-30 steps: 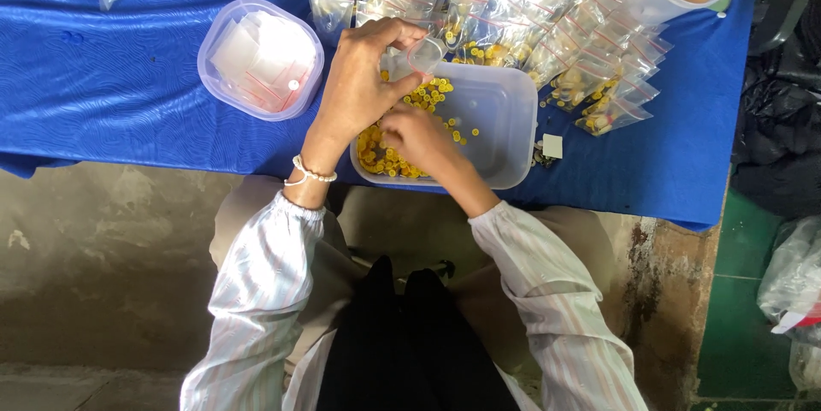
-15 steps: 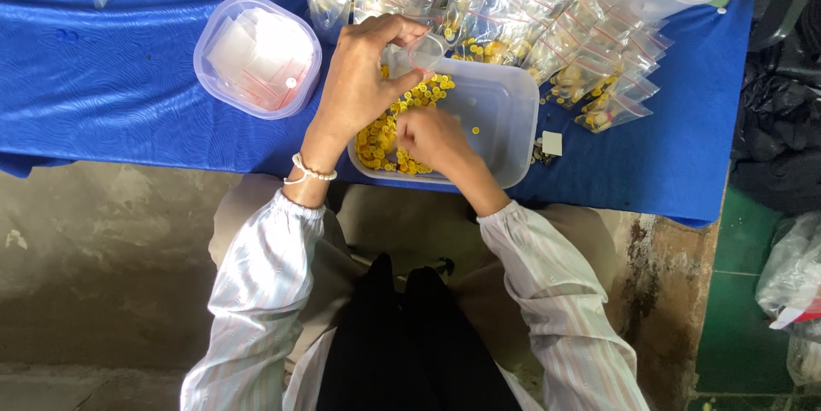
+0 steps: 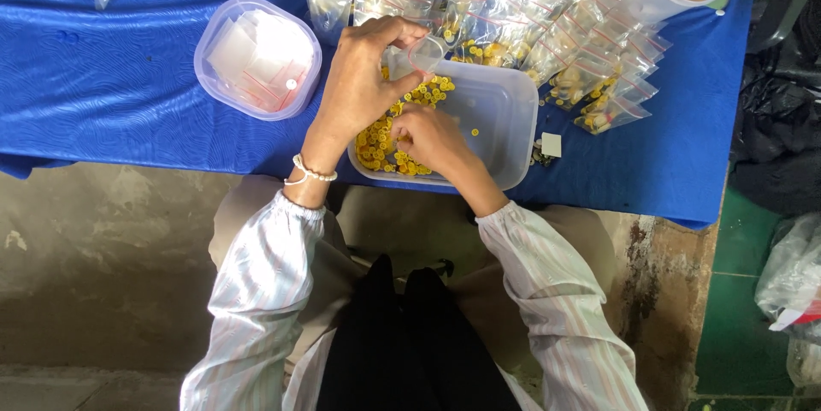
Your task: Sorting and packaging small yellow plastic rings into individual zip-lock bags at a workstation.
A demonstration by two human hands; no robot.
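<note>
A small clear plastic cup (image 3: 425, 53) is pinched by the left hand (image 3: 363, 86) over the rectangular clear plastic tub (image 3: 500, 120); small yellow round beads (image 3: 380, 139) (heaped at its left end) are covered by the right hand (image 3: 428, 137), whose finger state cannot be told.

My head camera looks straight down, fairly close, over my lap and the blue table (image 3: 128, 94).

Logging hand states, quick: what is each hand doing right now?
Left hand: closed, pinching a small clear plastic zip bag held open.
Right hand: closed on small round yellow pieces in the clear rectangular plastic tub.
</note>
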